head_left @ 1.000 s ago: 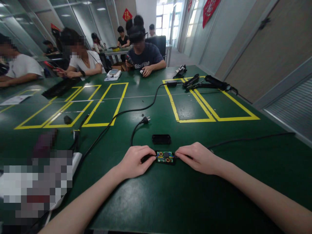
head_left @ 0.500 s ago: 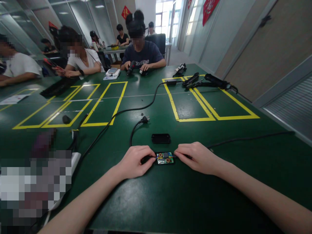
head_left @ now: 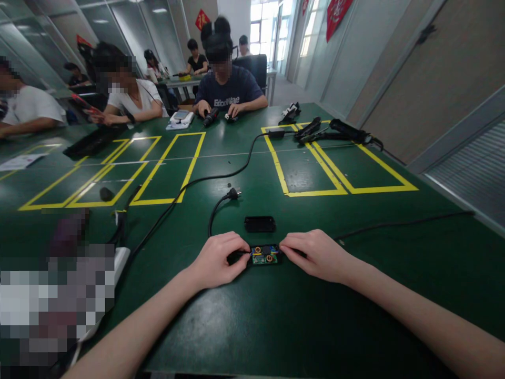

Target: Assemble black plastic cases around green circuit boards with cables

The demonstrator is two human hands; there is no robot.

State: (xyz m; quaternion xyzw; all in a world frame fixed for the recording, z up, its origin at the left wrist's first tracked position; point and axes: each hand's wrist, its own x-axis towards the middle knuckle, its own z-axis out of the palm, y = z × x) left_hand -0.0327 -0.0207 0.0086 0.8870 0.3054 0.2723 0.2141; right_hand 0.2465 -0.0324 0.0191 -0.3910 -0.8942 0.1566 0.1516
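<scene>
A green circuit board [head_left: 264,255] with two copper-wound coils sits in a small black case half on the table. At its left end my left hand [head_left: 223,260] is closed, thumb and fingers pinching the black power cord where it meets the case. My right hand [head_left: 315,256] pinches at the opposite end, where another black cord [head_left: 398,223] leads off to the right. Fingertips hide both cord ends. Just beyond the board lies the matching black case half [head_left: 259,224], its hollow side up. The left cord's plug [head_left: 234,193] rests behind my left hand.
A long black cable [head_left: 213,179] snakes across the green table [head_left: 244,326]. Yellow tape [head_left: 315,193] marks rectangles on it. Black tools [head_left: 335,131] lie at the far right. Opposite, a person [head_left: 231,89] handles a drill [head_left: 211,117]. A blurred-out white object [head_left: 122,260] stands left.
Both my hands keep their pinch at the case ends. A bright reflection on the board has faded. Across the table, the person's drill has tipped lower.
</scene>
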